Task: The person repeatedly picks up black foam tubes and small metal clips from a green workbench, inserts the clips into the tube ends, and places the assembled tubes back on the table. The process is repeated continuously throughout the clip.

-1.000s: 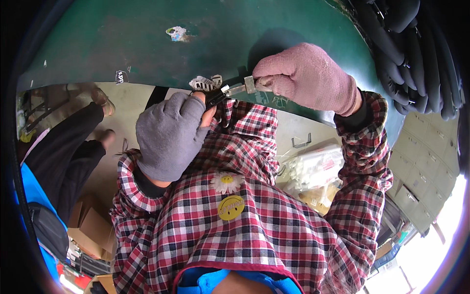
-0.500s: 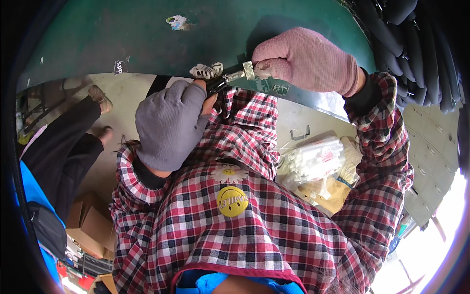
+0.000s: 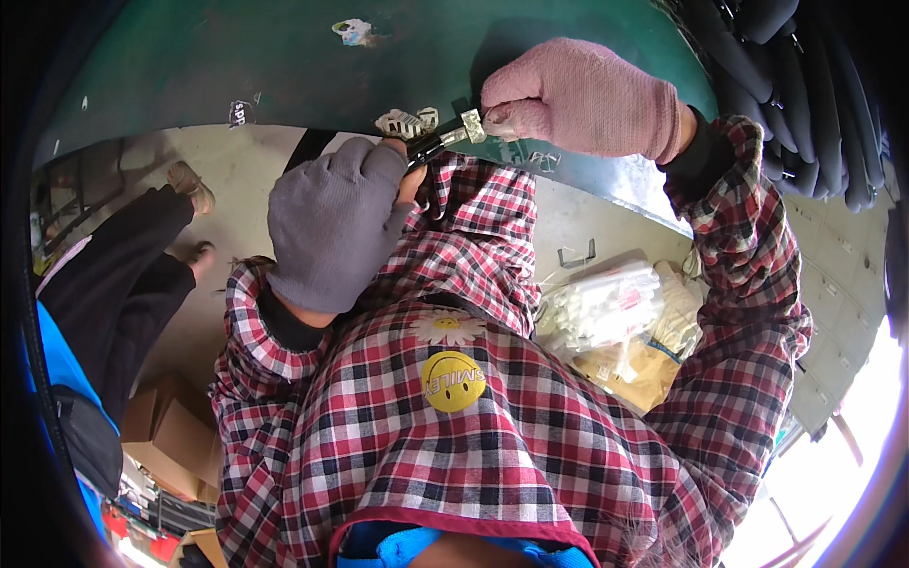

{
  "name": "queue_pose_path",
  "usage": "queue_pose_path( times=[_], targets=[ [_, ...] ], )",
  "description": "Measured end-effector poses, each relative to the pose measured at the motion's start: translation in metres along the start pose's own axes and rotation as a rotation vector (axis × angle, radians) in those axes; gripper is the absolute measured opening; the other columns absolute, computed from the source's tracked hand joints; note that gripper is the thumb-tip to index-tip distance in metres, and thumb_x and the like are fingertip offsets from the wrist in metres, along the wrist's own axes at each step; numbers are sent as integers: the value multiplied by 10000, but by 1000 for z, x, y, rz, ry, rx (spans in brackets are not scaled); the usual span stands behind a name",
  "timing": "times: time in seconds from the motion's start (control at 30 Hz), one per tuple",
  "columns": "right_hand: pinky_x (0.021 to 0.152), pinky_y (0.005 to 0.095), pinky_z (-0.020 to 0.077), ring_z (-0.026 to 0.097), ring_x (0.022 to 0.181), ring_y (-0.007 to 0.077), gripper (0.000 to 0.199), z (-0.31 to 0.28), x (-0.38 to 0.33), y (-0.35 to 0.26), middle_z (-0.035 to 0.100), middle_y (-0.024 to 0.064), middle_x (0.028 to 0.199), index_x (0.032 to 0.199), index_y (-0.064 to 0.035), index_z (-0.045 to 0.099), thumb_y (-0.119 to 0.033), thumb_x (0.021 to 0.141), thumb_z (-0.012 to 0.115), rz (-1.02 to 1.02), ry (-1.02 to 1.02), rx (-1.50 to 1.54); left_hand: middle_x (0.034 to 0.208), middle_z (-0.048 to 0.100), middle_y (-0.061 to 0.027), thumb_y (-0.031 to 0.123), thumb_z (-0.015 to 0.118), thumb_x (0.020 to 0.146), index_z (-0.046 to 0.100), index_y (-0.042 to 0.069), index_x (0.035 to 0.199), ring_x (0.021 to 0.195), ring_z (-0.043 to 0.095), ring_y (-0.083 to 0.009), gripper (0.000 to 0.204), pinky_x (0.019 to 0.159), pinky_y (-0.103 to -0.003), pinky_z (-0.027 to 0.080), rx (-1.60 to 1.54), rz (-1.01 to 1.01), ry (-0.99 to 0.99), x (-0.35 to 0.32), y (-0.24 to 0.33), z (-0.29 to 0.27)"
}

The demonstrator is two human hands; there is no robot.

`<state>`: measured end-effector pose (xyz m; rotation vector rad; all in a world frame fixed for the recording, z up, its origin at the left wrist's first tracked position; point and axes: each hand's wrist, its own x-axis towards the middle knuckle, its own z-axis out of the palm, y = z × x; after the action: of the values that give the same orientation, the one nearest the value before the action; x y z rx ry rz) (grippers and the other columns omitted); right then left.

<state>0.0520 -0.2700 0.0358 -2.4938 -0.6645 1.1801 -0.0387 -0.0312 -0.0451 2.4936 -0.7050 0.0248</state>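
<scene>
My left hand [image 3: 336,225], in a grey glove with bare fingertips, is closed around a slim black rod [image 3: 426,150]. A silver shaft sticks out of the rod toward the right and ends in a small squarish metal piece [image 3: 472,126]. Just right of that piece is my right hand [image 3: 582,99], in a pink glove, with thumb and fingers pressed together. Whatever the right fingers hold, if anything, is hidden. Both hands are at the near edge of a green tabletop [image 3: 237,57].
Long black padded pieces [image 3: 795,95] hang over the table's right end. Below lie plastic-wrapped white items [image 3: 606,308] on a brown carton [image 3: 625,374]. Another person's dark-trousered legs [image 3: 133,256] and an open cardboard box [image 3: 175,431] are at left.
The metal piece and my right fingers, close together before, now have a small gap between them. My right hand has risen slightly. The left hand keeps its hold on the rod.
</scene>
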Motion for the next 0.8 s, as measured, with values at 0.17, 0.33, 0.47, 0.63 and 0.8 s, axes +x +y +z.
queue_pose_path(
  times=[0.17,0.33,0.47,0.63,0.8],
  targets=[
    [690,350,522,642,710,256,289,9,4,6,656,120,800,1004,-56,695,-342,969,673,-64,45,-8,821,636,-99,265,724,896,677,40,1020,661,643,-296,261,546,-406,471,-17,51,61,1,-3,5],
    [696,337,526,641,707,249,281,15,10,15,661,119,803,1010,-41,685,-320,978,668,-123,75,34,826,639,-99,267,725,893,678,45,997,661,645,-294,250,546,-402,473,-14,65,55,4,-11,12],
    [709,324,530,595,684,228,274,16,15,19,659,99,787,993,-27,678,-301,980,672,-155,84,12,839,644,-101,258,729,882,676,52,986,677,647,-301,237,559,-407,479,-6,70,65,5,-15,18],
    [722,320,527,574,692,192,279,15,27,24,653,87,787,969,-12,671,-288,998,647,-163,-13,64,845,650,-110,255,721,875,674,63,977,715,659,-308,222,596,-419,499,-25,84,62,5,-20,25],
    [710,311,516,584,697,162,272,16,35,23,649,73,777,936,-8,672,-264,1008,618,-143,-30,64,830,649,-114,296,711,886,665,81,968,702,676,-295,235,612,-412,523,13,100,55,6,-28,36]
  ],
)
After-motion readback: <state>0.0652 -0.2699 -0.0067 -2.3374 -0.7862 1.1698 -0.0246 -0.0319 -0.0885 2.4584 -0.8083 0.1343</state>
